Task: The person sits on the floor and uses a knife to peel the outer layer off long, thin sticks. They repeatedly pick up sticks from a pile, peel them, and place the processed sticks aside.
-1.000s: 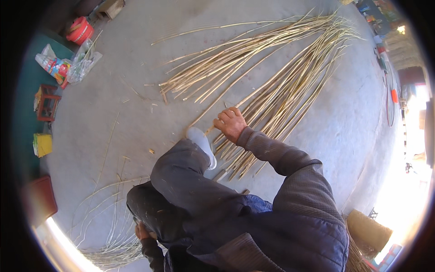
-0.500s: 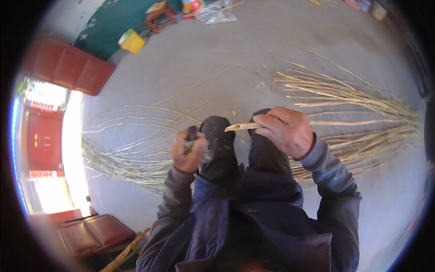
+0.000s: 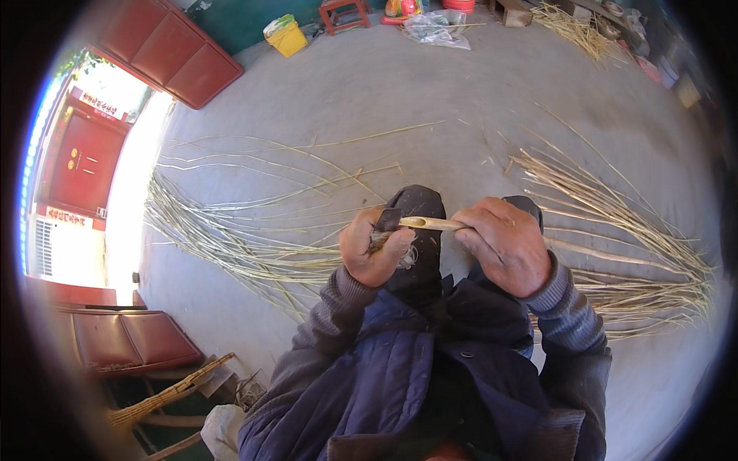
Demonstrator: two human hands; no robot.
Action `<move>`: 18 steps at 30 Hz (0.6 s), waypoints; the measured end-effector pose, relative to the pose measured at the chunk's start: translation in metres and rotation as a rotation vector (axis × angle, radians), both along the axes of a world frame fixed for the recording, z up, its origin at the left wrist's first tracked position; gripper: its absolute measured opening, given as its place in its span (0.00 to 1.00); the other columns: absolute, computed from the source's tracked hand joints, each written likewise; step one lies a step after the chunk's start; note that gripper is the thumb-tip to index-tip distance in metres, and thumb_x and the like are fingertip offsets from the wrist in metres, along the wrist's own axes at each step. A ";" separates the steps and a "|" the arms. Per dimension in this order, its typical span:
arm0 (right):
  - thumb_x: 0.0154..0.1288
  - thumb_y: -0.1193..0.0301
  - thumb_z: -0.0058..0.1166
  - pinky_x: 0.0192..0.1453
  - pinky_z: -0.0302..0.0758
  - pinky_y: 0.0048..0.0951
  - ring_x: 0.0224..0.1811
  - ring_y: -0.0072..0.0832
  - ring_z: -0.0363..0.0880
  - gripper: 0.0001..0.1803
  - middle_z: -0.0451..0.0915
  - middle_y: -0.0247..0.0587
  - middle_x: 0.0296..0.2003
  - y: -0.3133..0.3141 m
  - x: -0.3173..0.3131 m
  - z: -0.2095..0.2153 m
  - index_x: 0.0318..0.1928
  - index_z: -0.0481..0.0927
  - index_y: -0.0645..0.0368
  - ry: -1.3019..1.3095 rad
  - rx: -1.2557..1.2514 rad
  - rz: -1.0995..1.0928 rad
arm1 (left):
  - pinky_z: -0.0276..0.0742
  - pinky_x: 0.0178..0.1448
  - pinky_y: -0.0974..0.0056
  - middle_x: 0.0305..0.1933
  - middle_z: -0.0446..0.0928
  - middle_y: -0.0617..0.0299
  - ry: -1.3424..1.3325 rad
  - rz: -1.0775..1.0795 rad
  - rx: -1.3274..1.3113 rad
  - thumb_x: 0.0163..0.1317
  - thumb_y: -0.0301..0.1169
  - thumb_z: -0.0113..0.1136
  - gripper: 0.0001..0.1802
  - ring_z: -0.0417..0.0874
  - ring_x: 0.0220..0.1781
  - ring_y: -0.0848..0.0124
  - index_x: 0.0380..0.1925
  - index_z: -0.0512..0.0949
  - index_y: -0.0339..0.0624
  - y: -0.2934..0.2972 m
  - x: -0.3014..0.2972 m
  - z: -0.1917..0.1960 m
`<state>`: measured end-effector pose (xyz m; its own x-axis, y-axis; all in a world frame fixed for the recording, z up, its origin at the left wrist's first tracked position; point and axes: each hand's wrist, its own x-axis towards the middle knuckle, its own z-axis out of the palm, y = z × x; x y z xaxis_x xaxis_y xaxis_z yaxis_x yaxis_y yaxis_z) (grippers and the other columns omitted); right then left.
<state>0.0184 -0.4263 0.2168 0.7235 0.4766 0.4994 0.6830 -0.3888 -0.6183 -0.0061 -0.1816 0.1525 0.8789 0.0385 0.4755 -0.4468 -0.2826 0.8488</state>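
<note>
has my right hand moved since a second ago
Yes. The right hand left the stalks on the floor and now holds a cut stalk over the knees, opposite the left hand.

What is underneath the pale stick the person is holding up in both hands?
Under the pale stick are the person's dark-trousered knees and, around them, the grey floor. The right hand covers the stick's far end; the left hand hides what it grips.

Pale peeled stick (image 3: 430, 223), short, lying level between both hands, cut end at left hand (image 3: 374, 247), right hand (image 3: 503, 244) gripping other end.
</note>
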 end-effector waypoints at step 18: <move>0.64 0.76 0.64 0.33 0.76 0.39 0.30 0.46 0.79 0.10 0.76 0.46 0.30 0.021 -0.005 0.002 0.45 0.81 0.61 0.055 0.027 0.067 | 0.78 0.35 0.64 0.33 0.83 0.54 -0.176 -0.069 0.019 0.59 0.39 0.77 0.21 0.84 0.29 0.66 0.38 0.77 0.35 0.019 0.007 -0.009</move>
<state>0.0133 -0.4057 0.2188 0.7169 0.5116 0.4735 0.6719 -0.3260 -0.6651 0.0009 -0.1621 0.1440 0.7823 -0.0292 0.6223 -0.6069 -0.2612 0.7506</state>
